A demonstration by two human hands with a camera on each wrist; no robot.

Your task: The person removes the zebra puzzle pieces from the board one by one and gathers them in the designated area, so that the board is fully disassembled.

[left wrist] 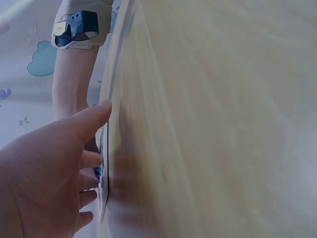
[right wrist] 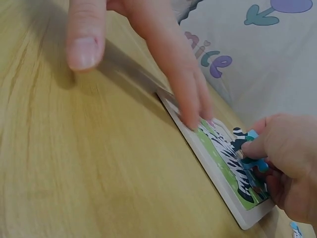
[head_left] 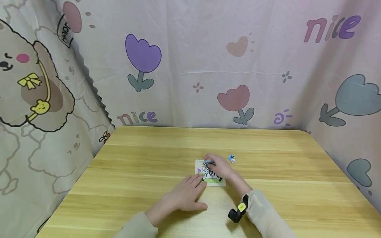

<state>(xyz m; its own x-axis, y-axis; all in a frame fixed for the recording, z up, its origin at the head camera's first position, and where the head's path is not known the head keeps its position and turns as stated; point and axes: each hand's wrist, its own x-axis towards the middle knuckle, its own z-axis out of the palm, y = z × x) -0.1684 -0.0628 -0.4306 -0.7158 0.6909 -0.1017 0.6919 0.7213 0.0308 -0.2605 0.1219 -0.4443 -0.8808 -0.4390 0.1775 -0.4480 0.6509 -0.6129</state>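
A zebra jigsaw puzzle (head_left: 212, 179) in a pale frame lies flat on the table, its green lower part and striped body showing. My right hand (head_left: 218, 166) is over its upper right part and pinches a blue puzzle piece (right wrist: 254, 163) with black and white stripes, seen best in the right wrist view. Fingertips of my left hand (head_left: 187, 193) rest on the puzzle's lower left edge, fingers straight and thumb spread out. In the left wrist view the puzzle (left wrist: 103, 183) appears edge-on beyond the fingers. A loose puzzle piece (head_left: 232, 158) lies right of the frame.
The wooden table (head_left: 148, 152) spreads around the puzzle. Behind it hangs a printed curtain (head_left: 190, 59) with flowers and lettering; another curtain (head_left: 35, 148) stands at the left. A black wrist camera (head_left: 237, 213) is strapped to the right wrist.
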